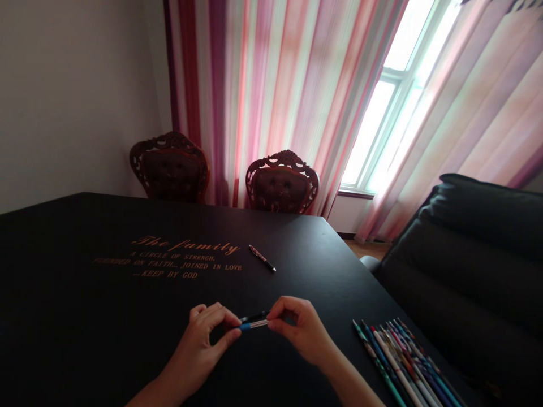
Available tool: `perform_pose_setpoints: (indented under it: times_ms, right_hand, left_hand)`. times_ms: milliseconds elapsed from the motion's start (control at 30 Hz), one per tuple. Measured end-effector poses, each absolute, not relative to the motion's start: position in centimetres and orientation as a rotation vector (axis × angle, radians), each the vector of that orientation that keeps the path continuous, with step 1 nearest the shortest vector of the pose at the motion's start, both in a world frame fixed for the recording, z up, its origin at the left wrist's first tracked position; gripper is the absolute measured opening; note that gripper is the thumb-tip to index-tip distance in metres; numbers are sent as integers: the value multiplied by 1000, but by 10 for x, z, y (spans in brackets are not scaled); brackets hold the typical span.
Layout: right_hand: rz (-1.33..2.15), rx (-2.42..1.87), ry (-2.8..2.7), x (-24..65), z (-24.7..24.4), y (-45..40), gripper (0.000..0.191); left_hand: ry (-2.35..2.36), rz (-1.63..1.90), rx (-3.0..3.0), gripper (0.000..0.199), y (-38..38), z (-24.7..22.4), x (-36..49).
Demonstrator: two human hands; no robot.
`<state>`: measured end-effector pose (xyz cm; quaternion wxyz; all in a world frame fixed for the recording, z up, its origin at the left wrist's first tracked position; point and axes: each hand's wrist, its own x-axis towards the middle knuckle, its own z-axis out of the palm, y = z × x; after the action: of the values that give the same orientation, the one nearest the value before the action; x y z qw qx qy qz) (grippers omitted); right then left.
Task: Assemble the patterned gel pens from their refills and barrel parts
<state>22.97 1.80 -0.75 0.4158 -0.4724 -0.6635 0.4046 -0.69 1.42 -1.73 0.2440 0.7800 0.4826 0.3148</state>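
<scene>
Between my two hands, just above the black table [85,316], is a slim pen [253,324] with a blue section at the left and a pale shaft at the right. My left hand [207,333] pinches its blue end between thumb and fingers. The other end sits in the closed thumb and fingertips of my right hand [299,325]. Right behind it shows a dark pen [254,316]; whether it lies on the table or is also held, I cannot tell. Farther away, a patterned pen [262,258] with a dark tip lies slanted on the table.
Several pens [403,362] lie side by side near the table's right edge. Gold lettering [182,257] marks the tabletop. Two carved chairs [282,183] stand beyond the far edge, before a striped curtain [275,85]. A black recliner [475,254] is at the right.
</scene>
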Motion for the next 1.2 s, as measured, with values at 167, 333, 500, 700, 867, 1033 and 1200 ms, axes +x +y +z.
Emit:
perform_pose_setpoints:
  times_ms: [167, 333, 500, 700, 867, 1033, 1200]
  right_hand:
    - [1069, -1164, -1633, 226, -11, 17, 12]
    - [1081, -1167, -1608, 222, -17, 17, 11]
    - [1114, -1148, -1584, 220, -17, 16, 10]
    - [1156, -1138, -1554, 215, -16, 14, 10]
    - [1190, -1119, -1524, 212, -19, 13, 12]
    - [1214, -1106, -1516, 210, -24, 13, 13]
    - [1258, -1073, -1477, 208, -24, 13, 16]
  left_hand:
    - [1316, 877, 2116, 7, 14, -19, -5]
    - [1309, 891, 2109, 5, 13, -21, -5]
    - [1317, 888, 2112, 7, 12, -23, -4]
    - [1311, 899, 2117, 7, 12, -24, -3]
    - [1290, 912, 2129, 8, 11, -23, -3]
    - [1277, 872, 2133, 9, 11, -21, -1]
    - [1279, 840, 2119, 10, 10, -20, -1]
